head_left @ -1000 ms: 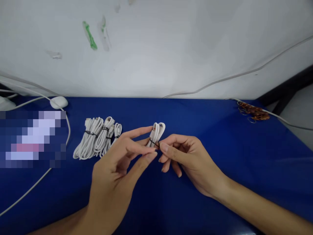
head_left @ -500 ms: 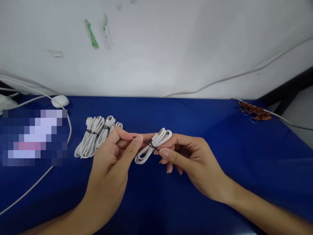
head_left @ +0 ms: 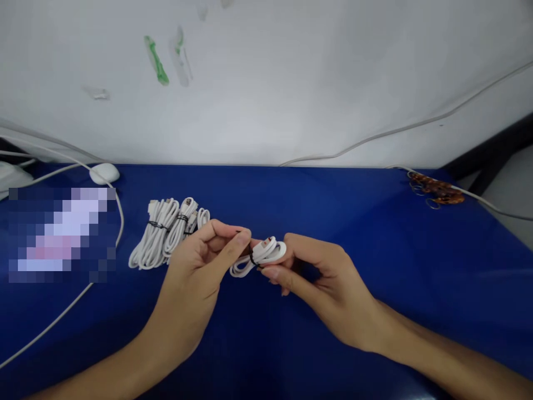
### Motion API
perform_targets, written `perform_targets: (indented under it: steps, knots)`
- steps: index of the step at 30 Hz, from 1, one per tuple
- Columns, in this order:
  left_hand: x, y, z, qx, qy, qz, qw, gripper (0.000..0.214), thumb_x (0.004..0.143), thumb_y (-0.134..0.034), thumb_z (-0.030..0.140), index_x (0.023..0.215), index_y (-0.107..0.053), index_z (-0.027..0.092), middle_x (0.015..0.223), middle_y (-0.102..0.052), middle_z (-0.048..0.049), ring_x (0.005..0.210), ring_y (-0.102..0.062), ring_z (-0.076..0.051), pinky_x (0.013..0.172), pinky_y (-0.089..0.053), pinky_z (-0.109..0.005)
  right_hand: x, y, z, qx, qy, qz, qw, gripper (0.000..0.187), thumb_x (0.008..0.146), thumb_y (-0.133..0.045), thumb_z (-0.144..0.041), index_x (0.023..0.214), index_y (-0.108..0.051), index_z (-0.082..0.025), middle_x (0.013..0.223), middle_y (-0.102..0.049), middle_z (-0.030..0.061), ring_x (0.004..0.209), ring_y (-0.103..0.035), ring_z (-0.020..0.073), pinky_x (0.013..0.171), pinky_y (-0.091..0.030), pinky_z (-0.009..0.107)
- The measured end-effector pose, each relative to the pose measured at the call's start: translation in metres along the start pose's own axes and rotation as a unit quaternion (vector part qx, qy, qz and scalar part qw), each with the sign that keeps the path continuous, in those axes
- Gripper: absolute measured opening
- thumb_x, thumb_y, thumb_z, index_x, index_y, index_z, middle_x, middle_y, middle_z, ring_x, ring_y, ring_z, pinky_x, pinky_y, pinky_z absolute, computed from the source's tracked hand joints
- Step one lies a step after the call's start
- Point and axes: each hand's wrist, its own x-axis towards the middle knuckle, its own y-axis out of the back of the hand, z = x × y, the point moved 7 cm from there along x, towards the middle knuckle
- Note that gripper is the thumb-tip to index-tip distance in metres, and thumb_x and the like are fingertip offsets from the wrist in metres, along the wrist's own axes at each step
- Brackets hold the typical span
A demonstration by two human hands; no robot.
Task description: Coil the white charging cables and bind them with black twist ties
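Note:
A small coiled white cable [head_left: 261,254] with a thin black tie round its middle sits between my two hands, just above the blue table [head_left: 375,233]. My right hand [head_left: 320,283] grips the coil's right end, fingers curled round it. My left hand [head_left: 200,272] pinches the black tie at the coil's left with thumb and forefinger. The coil's loops hang down to the left below my fingers.
Several tied white cable bundles [head_left: 164,233] lie to the left. A long white cord [head_left: 62,300] runs along the left side past a white puck [head_left: 104,173]. A heap of brown rubber bands [head_left: 435,189] is at the far right. A white wall rises behind the table.
The coil has tipped from upright to lying sideways and dropped lower. My left fingers, spread a second ago, have closed into a pinch on the tie.

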Motion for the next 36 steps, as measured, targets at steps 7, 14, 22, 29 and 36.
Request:
perform_targets:
  steps: [7,14,22,29,36]
  knots:
    - [0.004,-0.003,-0.004,-0.008,0.045,-0.013,0.999,0.013,0.089,-0.092,0.037,0.087,-0.086,0.026,0.078,-0.08,0.0052,0.076,-0.074,-0.009,0.07,-0.054,-0.012,-0.003,-0.002,0.004,0.046,-0.036,0.002,0.998,0.019,0.107,-0.073,-0.027,0.089,-0.071,-0.02,0.079,-0.066,-0.0031,0.069,-0.06,0.011,0.065,-0.049,0.022]
    - [0.003,-0.006,-0.012,-0.021,0.072,-0.038,0.996,0.017,0.091,-0.089,0.045,0.099,-0.092,0.03,0.102,-0.088,-0.0008,0.098,-0.075,-0.018,0.093,-0.056,-0.022,-0.001,0.003,0.015,0.14,-0.089,0.054,0.985,0.013,0.101,-0.081,-0.032,0.094,-0.08,-0.021,0.076,-0.072,-0.0032,0.063,-0.063,0.0083,0.061,-0.053,0.017]
    - [0.0,-0.004,-0.007,-0.003,0.047,-0.027,0.999,0.022,0.084,-0.096,0.047,0.1,-0.092,0.033,0.101,-0.088,-0.0004,0.102,-0.074,-0.021,0.092,-0.054,-0.025,0.002,0.005,0.017,0.142,-0.094,0.068,0.983,0.015,0.098,-0.085,-0.037,0.096,-0.083,-0.021,0.074,-0.073,-0.0027,0.061,-0.063,0.0082,0.058,-0.054,0.017]
    - [-0.001,-0.006,-0.006,0.02,0.055,-0.036,0.998,0.017,0.09,-0.089,0.045,0.095,-0.09,0.029,0.092,-0.083,-0.0005,0.092,-0.069,-0.019,0.084,-0.052,-0.024,0.0,-0.001,0.016,0.1,-0.09,0.015,0.991,0.014,0.103,-0.079,-0.032,0.104,-0.083,-0.019,0.08,-0.072,0.0,0.068,-0.065,0.0121,0.062,-0.058,0.021]
    - [0.001,-0.004,0.001,0.058,0.014,-0.043,0.997,0.013,0.09,-0.088,0.042,0.092,-0.089,0.03,0.088,-0.081,0.0006,0.087,-0.067,-0.019,0.079,-0.051,-0.024,0.0,0.001,0.011,0.079,-0.08,-0.004,0.994,0.015,0.105,-0.075,-0.032,0.101,-0.08,-0.019,0.085,-0.071,0.0022,0.07,-0.062,0.0144,0.061,-0.056,0.024]
